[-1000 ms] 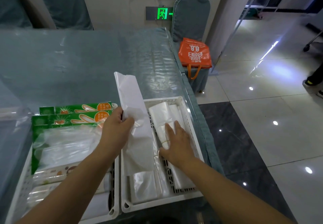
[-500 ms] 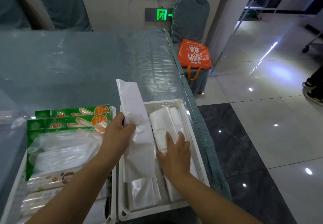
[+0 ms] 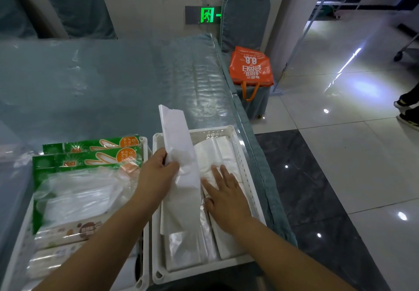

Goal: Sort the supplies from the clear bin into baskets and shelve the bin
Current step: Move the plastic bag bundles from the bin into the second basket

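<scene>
Two white slatted baskets stand side by side at the table's near right corner. My left hand [image 3: 156, 178] grips a long white pack of plastic bags [image 3: 179, 154], tilted over the left side of the right basket [image 3: 240, 154]. My right hand [image 3: 223, 190] lies flat, fingers spread, pressing on white bag packs [image 3: 215, 152] in that basket. The left basket [image 3: 145, 145] holds green glove boxes [image 3: 95, 154], clear bag packs and tissue packs. A corner of the clear bin [image 3: 13, 154] shows at the far left.
The table [image 3: 102, 82] has a blue cloth under clear plastic; its right edge runs right beside the right basket. An orange bag [image 3: 250, 68] sits on a covered chair beyond that edge. A person's shoes [image 3: 408, 113] stand on the glossy floor at far right.
My left hand has lowered the long white pack a little into the right basket. My right hand slid slightly forward on the packs. The view shifted closer.
</scene>
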Action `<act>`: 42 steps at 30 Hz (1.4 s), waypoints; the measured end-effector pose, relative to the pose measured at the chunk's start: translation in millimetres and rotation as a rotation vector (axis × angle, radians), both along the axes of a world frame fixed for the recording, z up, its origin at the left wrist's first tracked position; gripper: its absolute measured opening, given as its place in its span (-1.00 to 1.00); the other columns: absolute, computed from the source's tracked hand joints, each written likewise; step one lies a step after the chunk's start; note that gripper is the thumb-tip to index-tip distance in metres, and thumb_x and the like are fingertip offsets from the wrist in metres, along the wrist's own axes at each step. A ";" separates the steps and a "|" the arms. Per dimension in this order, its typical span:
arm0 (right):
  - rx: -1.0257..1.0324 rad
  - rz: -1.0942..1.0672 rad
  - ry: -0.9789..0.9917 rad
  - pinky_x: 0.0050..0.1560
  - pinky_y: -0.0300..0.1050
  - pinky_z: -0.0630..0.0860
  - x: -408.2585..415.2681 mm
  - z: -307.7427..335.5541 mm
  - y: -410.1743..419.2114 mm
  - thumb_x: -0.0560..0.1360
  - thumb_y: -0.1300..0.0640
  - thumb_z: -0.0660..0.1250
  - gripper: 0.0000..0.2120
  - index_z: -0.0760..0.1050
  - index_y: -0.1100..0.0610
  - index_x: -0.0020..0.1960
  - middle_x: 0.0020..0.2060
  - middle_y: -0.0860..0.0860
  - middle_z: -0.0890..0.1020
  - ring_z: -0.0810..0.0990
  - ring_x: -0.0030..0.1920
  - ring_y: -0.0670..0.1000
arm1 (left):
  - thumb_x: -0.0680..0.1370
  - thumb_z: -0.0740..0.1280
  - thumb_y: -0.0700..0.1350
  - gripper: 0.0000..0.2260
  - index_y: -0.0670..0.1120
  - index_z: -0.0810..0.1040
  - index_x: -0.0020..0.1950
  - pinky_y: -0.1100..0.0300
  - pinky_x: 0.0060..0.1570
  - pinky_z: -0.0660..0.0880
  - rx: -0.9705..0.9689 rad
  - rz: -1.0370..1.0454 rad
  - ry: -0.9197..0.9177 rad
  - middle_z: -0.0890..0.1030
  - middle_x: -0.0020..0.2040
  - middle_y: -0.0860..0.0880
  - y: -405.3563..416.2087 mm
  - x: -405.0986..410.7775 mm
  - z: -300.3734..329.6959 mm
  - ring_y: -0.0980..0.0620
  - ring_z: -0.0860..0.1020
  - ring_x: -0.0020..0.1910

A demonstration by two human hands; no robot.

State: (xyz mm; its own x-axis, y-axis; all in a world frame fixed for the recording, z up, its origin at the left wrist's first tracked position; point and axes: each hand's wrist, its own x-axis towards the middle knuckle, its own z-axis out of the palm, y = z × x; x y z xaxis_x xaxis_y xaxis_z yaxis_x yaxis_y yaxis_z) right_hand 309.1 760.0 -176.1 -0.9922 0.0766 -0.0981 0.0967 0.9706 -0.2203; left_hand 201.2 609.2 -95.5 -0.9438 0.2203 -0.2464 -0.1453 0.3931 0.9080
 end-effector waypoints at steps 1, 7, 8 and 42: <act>-0.052 0.008 0.002 0.47 0.01 -0.25 0.3 3.4 2.9 0.58 0.00 0.07 -0.52 0.06 -0.07 0.48 0.53 0.04 -0.14 -0.33 0.49 0.06 | 0.48 0.27 -0.16 -0.89 0.05 0.51 -0.09 0.18 -0.24 0.48 0.005 -0.004 -0.007 0.59 -0.15 0.06 0.5 1.2 -1.0 0.02 0.55 -0.16; -0.248 -0.374 0.415 0.35 -0.04 0.32 15.1 45.3 45.6 0.48 0.36 0.25 -0.68 0.52 0.14 0.20 0.33 0.14 0.42 0.32 0.36 0.10 | 0.41 0.30 -0.22 -0.86 -0.08 0.57 -0.07 0.01 -0.11 0.53 0.130 -0.073 -0.214 0.65 -0.13 -0.12 25.7 19.3 -10.2 -0.10 0.60 -0.15; -0.266 -0.443 0.441 0.31 -0.04 0.37 19.1 50.0 54.7 0.48 0.36 0.26 -0.71 0.53 0.15 0.15 0.28 0.12 0.45 0.36 0.32 0.08 | 0.39 0.31 -0.24 -0.85 -0.15 0.56 -0.07 0.02 -0.13 0.52 0.167 -0.087 -0.275 0.64 -0.12 -0.19 36.1 23.9 -14.1 -0.14 0.59 -0.16; -0.182 -0.132 -0.043 0.38 -0.24 -0.25 52.6 23.8 8.4 0.47 0.13 0.19 -0.17 -0.34 -0.07 0.48 0.39 -0.13 -0.45 -0.49 0.37 -0.15 | 0.56 0.16 0.04 -0.35 0.02 -0.17 0.52 0.04 0.37 -0.39 -0.842 -0.977 0.654 -0.13 0.55 -0.12 27.2 64.9 -63.6 -0.05 -0.16 0.52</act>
State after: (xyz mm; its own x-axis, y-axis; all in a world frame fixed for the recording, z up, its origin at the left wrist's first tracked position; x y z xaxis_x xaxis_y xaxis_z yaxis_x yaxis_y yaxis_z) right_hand 361.8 768.4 -152.3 -0.9693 0.1828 -0.1643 0.2335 0.8935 -0.3835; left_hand 266.0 636.4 -159.1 -0.4963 0.8405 -0.2172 0.8316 0.5321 0.1588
